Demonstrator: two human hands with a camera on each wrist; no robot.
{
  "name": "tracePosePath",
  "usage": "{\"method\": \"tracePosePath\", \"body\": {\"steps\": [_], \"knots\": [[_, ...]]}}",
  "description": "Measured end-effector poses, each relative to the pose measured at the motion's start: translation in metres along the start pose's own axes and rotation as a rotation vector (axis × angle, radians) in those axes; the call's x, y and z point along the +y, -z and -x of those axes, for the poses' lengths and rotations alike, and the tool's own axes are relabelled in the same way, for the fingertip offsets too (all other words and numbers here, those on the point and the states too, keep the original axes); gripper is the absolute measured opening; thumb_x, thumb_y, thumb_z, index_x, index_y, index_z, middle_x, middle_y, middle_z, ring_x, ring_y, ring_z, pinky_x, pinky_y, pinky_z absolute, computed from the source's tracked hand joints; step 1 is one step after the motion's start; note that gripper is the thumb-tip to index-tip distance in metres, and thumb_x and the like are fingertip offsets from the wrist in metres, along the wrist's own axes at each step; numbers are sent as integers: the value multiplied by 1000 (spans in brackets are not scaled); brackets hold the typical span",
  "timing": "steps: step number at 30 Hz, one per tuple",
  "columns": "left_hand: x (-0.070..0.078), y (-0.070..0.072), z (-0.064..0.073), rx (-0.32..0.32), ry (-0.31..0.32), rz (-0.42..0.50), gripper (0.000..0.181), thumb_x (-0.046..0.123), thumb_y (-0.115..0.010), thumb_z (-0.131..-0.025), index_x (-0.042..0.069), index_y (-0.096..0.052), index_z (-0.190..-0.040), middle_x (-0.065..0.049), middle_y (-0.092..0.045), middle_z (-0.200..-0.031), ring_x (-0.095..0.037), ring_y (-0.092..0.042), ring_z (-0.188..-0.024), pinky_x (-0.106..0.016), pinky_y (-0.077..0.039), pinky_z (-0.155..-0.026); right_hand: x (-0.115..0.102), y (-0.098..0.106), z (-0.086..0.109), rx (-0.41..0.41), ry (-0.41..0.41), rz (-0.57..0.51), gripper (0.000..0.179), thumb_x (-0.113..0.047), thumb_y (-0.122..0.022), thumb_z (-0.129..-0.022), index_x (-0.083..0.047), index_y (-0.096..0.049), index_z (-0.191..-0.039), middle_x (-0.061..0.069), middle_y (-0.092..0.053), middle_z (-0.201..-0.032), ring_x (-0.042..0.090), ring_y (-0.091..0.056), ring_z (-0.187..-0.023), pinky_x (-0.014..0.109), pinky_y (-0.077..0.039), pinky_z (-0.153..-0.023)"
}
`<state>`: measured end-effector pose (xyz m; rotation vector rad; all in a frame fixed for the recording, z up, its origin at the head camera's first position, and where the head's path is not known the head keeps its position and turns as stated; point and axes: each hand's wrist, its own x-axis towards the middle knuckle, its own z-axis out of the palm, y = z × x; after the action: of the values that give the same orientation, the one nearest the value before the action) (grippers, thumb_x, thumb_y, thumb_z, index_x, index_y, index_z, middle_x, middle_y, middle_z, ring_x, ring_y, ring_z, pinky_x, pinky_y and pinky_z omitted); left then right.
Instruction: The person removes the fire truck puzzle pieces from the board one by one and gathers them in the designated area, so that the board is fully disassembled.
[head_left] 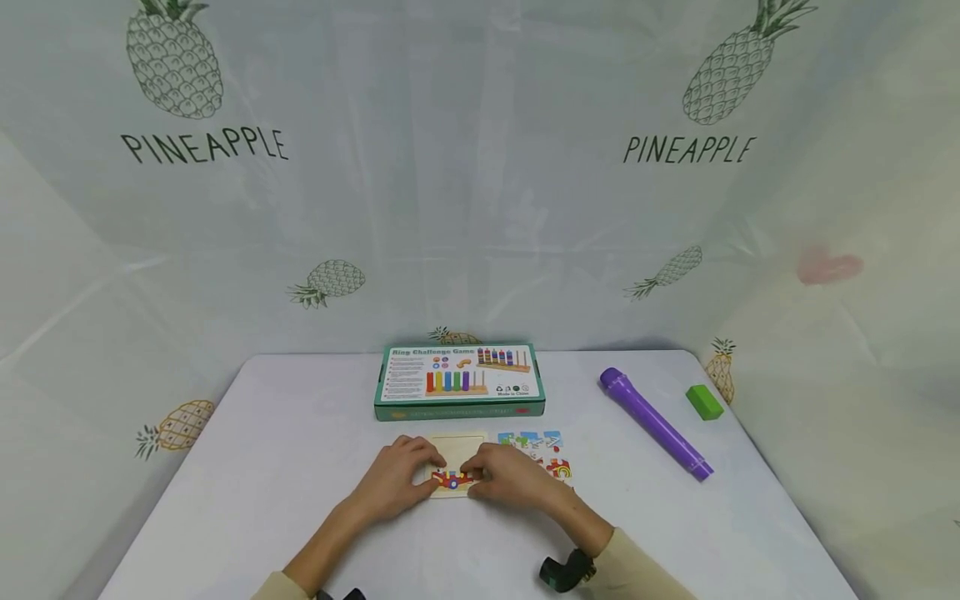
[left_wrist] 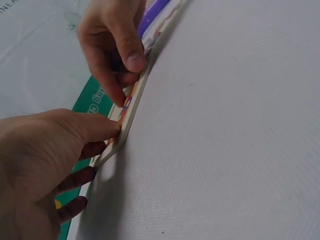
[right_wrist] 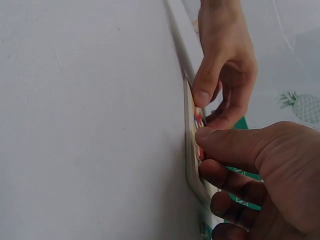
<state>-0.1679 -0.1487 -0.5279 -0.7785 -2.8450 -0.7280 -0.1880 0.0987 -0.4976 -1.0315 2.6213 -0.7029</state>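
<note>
A small pale wooden puzzle board lies on the table with colourful jigsaw pieces along its near edge, showing red, yellow and blue. On its left side, my left hand holds the board, thumb on the near left corner and fingers along the side. My right hand has its thumb and forefinger pinched at a jigsaw piece in the near right corner; that piece is mostly hidden by the fingers. In the right wrist view the right thumb lies right over the board's near rim.
Loose jigsaw pieces lie right of the board, partly behind the right hand. A green Ring Challenge Game box sits behind. Farther right are a purple toy microphone and a green block. A pineapple-print sheet hangs around the white table.
</note>
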Motion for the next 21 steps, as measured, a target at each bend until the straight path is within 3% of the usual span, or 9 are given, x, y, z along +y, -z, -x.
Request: {"method": "tracePosePath", "body": {"steps": [7, 18, 21], "knots": [[1, 1, -1, 17, 38, -31, 20, 31, -81, -81, 30, -72, -99, 15, -65, -109, -15, -54, -109, -46, -42, -83, -4, -1, -2, 29, -48, 1, 25, -25, -75, -90, -15, -76, -113, -9, -66, -96, 0, -55, -82, 21, -48, -75], [3, 3, -2, 34, 36, -44, 21, 29, -83, -79, 29, -73, -97, 13, -66, -107, -16, -55, -106, -47, -43, -82, -2, -6, -5, 56, -71, -26, 20, -26, -74, -90, -17, -76, -108, -11, -64, -93, 0, -54, -81, 22, -47, -75], [4, 3, -2, 35, 37, -43, 21, 29, -82, -79, 30, -73, -97, 14, -66, -106, -16, -55, -106, -46, -42, -82, -3, -6, -6, 59, -98, -86, 12, -23, -74, -89, -19, -74, -100, -13, -63, -88, 1, -54, -77, 22, -47, -71]]}}
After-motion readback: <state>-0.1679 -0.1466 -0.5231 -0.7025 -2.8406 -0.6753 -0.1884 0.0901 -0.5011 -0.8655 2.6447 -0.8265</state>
